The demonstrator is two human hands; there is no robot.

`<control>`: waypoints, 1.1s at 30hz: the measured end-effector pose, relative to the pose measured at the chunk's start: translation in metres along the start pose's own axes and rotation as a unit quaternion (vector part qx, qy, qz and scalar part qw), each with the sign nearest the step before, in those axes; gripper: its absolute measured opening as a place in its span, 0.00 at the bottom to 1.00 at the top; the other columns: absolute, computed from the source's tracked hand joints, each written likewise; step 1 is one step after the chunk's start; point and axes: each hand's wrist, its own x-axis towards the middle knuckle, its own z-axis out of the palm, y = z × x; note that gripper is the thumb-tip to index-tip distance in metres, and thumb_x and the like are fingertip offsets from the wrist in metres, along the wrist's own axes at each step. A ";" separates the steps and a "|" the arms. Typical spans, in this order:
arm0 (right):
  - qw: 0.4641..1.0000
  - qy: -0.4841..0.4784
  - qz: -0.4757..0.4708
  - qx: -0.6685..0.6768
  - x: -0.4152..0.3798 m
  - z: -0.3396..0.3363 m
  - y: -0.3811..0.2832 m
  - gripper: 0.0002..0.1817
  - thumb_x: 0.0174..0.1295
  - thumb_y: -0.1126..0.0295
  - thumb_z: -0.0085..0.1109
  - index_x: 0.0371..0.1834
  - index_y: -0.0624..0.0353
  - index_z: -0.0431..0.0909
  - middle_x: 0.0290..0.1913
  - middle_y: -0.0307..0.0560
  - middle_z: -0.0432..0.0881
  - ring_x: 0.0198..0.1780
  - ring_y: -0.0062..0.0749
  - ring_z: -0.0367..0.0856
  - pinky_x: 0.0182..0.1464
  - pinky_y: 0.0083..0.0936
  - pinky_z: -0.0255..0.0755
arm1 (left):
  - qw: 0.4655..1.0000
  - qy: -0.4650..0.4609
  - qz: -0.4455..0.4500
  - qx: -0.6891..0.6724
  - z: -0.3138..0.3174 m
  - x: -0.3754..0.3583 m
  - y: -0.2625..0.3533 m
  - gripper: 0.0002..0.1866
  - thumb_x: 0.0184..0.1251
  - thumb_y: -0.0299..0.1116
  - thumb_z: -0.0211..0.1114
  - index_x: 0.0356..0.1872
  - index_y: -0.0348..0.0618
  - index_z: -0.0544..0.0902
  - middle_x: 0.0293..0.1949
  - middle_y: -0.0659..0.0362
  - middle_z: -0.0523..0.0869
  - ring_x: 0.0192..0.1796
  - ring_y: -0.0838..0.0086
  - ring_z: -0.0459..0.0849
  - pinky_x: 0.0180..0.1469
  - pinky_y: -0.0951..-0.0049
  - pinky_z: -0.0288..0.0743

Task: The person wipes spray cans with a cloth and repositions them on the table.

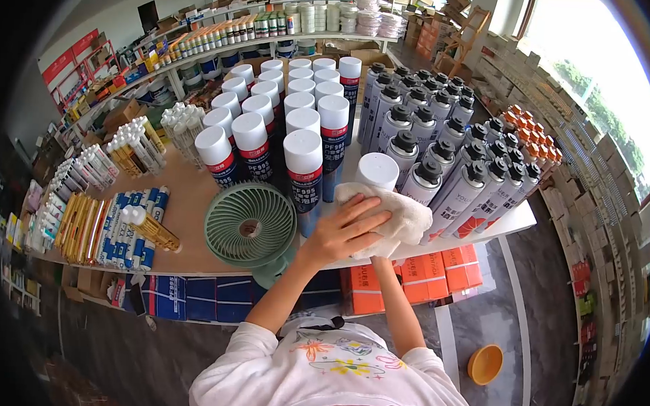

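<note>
Visibly crumpled white cloth (400,217) around white-capped can (376,171)

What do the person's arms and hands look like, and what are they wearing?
Both arms are bare from the upper arm down, with no gloves, rings, watch or bracelets to be seen on the left hand. The right hand is mostly hidden, so nothing can be told about it. The short sleeves are white and belong to a white T-shirt with a colourful cartoon print on the front.
</note>
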 end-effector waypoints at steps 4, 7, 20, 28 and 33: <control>1.000 -0.002 0.002 0.008 0.007 0.004 -0.007 0.26 0.62 0.74 0.63 0.64 0.68 0.72 0.62 0.51 0.81 0.55 0.31 0.81 0.57 0.27 0.73 | 0.987 0.133 -0.084 -0.024 0.004 -0.011 -0.013 0.06 0.51 0.28 0.72 0.32 0.43 0.88 0.53 0.53 0.88 0.60 0.53 0.85 0.65 0.53 0.78; 1.000 0.002 0.000 0.008 0.014 0.005 -0.017 0.26 0.63 0.75 0.63 0.65 0.68 0.72 0.63 0.51 0.80 0.56 0.30 0.80 0.57 0.27 0.73 | 0.952 0.217 -0.207 -0.064 0.012 -0.016 -0.015 0.11 0.42 0.29 0.77 0.30 0.43 0.87 0.52 0.51 0.88 0.60 0.52 0.85 0.62 0.54 0.81; 0.994 0.007 0.062 0.095 -0.005 0.009 -0.002 0.21 0.63 0.71 0.63 0.58 0.67 0.73 0.54 0.52 0.81 0.54 0.33 0.80 0.58 0.29 0.72 | 0.993 0.095 -0.030 0.070 0.006 -0.005 -0.004 0.08 0.48 0.30 0.72 0.32 0.47 0.86 0.56 0.59 0.87 0.62 0.55 0.83 0.63 0.53 0.80; 0.998 0.003 0.033 0.061 0.001 0.019 -0.008 0.22 0.63 0.70 0.63 0.59 0.67 0.72 0.53 0.53 0.79 0.55 0.34 0.78 0.60 0.30 0.70 | 0.996 0.071 -0.012 0.046 0.012 -0.004 0.004 0.05 0.51 0.30 0.71 0.31 0.47 0.87 0.57 0.61 0.87 0.63 0.57 0.83 0.62 0.56 0.81; 0.999 -0.005 0.018 0.044 0.000 0.021 -0.013 0.24 0.63 0.70 0.63 0.60 0.66 0.71 0.54 0.53 0.78 0.56 0.34 0.77 0.60 0.30 0.70 | 0.995 0.054 -0.001 0.082 0.024 0.004 0.015 0.04 0.53 0.32 0.70 0.31 0.48 0.87 0.57 0.63 0.87 0.63 0.59 0.83 0.63 0.58 0.80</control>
